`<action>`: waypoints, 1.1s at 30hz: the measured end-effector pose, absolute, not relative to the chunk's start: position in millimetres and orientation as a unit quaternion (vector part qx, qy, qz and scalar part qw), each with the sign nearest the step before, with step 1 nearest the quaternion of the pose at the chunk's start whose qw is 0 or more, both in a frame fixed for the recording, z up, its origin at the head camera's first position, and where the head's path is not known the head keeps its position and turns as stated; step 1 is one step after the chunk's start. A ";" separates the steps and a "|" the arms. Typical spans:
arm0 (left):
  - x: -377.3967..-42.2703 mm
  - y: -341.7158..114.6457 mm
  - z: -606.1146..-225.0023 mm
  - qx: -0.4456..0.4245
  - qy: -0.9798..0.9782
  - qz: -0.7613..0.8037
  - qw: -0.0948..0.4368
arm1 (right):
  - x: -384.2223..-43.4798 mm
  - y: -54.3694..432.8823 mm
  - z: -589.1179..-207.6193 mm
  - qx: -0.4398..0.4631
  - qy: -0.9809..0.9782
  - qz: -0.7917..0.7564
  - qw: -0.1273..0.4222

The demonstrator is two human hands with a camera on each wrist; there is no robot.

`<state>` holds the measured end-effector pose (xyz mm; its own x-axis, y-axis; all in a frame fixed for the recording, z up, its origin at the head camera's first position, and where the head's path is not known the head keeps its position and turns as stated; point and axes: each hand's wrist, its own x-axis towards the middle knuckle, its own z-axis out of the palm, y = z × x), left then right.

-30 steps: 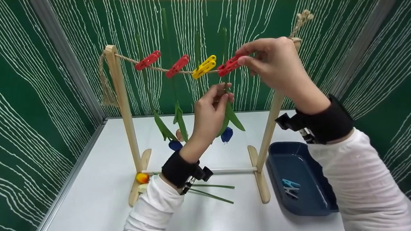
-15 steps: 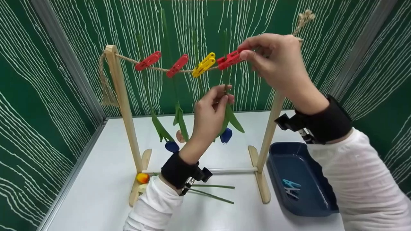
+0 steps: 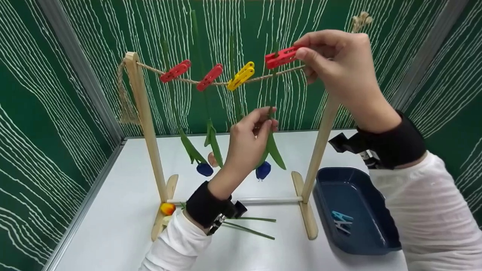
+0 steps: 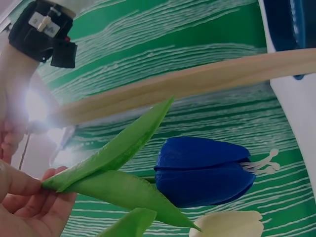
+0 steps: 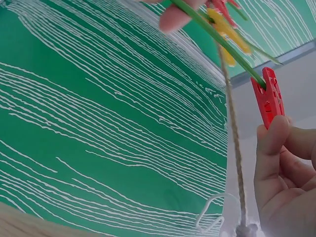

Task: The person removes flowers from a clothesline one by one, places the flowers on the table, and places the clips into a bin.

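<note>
The blue tulip [image 3: 263,171] hangs head-down right of centre in the wooden frame [image 3: 147,124], its stem [image 3: 272,88] rising past the rope [image 3: 260,78]. The left hand [image 3: 246,137] pinches that stem at the base of the leaves, its fingers closed to the stem's thickness; a hold this low probably steadies the flower while leaving the upper stem free for the peg.

The right hand [image 3: 340,62] pinches the handle end of the red peg [image 3: 282,57], its fingers nearly together; whether the squeeze spreads the peg, I cannot tell. In the right wrist view the stem lies at the peg's tips and the rope runs apart, so the peg seems to be on the stem alone.

Further left, a yellow peg [image 3: 241,76], a middle red peg [image 3: 209,77] and a leftmost red peg [image 3: 175,70] sit along the rope, spaced perhaps to keep the blooms from crowding.

On the bench [image 3: 109,229], the tray [image 3: 339,170] with light blue pegs [image 3: 341,216] stands right, seemingly handy for the right hand; a red-and-yellow flower [image 3: 168,209] and loose stems [image 3: 248,230] lie near, handier for the left.
</note>
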<state>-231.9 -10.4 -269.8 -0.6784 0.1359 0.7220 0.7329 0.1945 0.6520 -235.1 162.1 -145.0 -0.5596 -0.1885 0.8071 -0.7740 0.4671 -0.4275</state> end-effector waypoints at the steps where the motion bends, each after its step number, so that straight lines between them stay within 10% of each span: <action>1: -230.6 -10.6 -270.1 -0.302 -0.728 -0.557 0.264 | -232.8 162.4 -143.7 0.314 -0.774 0.419 0.356; 33: -202.5 -46.4 -302.0 -0.347 -0.801 -0.433 0.224 | -209.8 223.2 -159.8 0.320 -0.694 0.562 0.317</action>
<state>-202.5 -46.4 -302.0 -0.6581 0.3616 0.6604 0.7506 0.3832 0.5383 -209.8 223.2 -159.8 -0.5946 -0.0876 0.7992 -0.8000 0.1632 -0.5773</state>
